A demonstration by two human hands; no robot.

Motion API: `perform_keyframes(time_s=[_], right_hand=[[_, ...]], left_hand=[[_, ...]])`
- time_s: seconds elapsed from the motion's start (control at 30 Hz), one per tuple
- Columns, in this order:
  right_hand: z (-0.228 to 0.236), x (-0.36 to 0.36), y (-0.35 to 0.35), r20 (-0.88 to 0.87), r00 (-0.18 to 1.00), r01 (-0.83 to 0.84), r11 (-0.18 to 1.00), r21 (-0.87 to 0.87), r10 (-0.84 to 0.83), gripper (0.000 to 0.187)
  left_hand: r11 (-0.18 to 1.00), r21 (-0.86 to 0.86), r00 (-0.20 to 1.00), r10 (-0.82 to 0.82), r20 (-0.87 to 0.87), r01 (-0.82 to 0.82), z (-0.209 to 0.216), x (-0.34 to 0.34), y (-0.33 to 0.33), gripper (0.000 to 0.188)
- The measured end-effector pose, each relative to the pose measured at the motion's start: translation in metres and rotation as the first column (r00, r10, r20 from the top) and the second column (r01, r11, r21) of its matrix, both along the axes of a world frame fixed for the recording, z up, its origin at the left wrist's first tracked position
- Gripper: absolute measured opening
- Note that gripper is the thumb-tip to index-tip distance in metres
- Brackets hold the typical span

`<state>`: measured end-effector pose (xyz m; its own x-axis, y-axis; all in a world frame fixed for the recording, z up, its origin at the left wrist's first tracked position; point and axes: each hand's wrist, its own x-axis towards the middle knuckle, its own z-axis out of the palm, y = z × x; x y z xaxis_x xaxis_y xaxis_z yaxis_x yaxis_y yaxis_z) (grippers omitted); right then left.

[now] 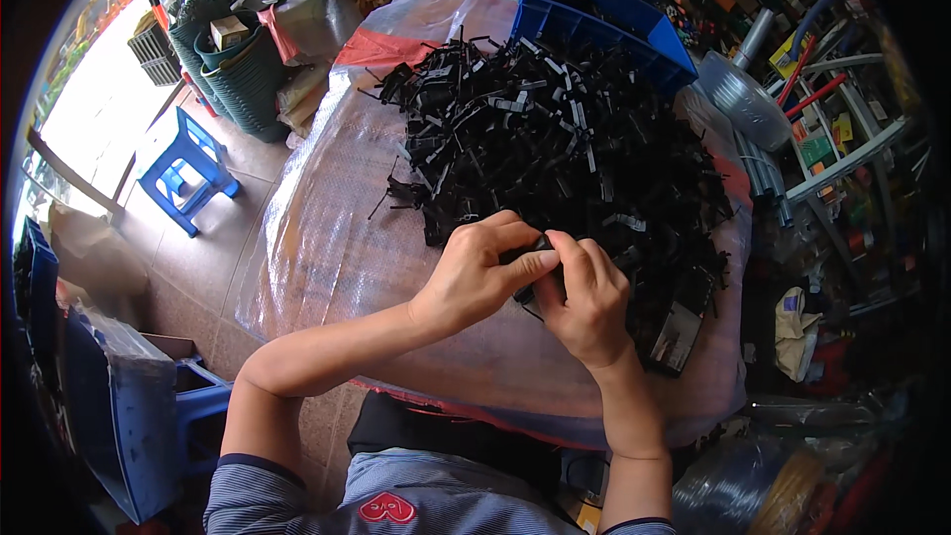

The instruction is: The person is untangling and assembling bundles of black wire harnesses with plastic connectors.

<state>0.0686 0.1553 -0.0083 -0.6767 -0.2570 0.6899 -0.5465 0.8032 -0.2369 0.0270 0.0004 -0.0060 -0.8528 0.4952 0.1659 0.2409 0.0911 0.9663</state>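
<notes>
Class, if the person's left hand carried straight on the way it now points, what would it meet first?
The left hand would probably meet the bare right hand first; whether they touch is hard to tell.

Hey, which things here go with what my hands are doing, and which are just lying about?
In the job:
small black piece, mostly hidden between left hand and right hand
heaped black plastic parts
translucent woven-plastic sheet beneath
probably the blue rectangular plastic crate beside the heap

Just lying about, seemingly:
blue four-legged plastic stool
stacked green plastic baskets
clear round plastic coil
</notes>
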Motion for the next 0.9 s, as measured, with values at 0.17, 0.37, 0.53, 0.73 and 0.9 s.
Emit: perform_keyframes(time_s=[0.17,0.37,0.53,0.73,0.9], right_hand=[[-0.003,-0.008,-0.003,-0.097,0.995,0.036,0.998,0.045,-0.032,0.029],[0.004,0.004,-0.005,0.344,0.938,0.042,0.999,0.026,-0.049,0.042],[-0.014,0.007,-0.003,0.396,0.918,-0.03,0.999,0.014,0.022,0.019],[0.019,0.009,0.019,0.308,0.779,0.113,0.361,-0.926,0.546,0.012],[0.007,0.004,0.015,0.242,0.871,0.044,0.422,-0.906,0.428,0.02]], left_hand=[[0.998,0.053,0.996,0.042,-0.073,-0.038,-0.007,-0.002,0.003,0.028],[0.887,0.46,0.884,-0.18,0.432,-0.045,-0.006,-0.036,-0.019,0.015],[0.565,0.818,0.634,-0.594,0.495,-0.109,-0.003,-0.043,-0.021,0.028],[0.703,0.705,0.666,-0.481,0.57,-0.096,-0.017,-0.036,-0.015,0.014],[0.944,0.328,0.848,-0.201,0.491,0.034,-0.007,-0.012,-0.003,0.026]])
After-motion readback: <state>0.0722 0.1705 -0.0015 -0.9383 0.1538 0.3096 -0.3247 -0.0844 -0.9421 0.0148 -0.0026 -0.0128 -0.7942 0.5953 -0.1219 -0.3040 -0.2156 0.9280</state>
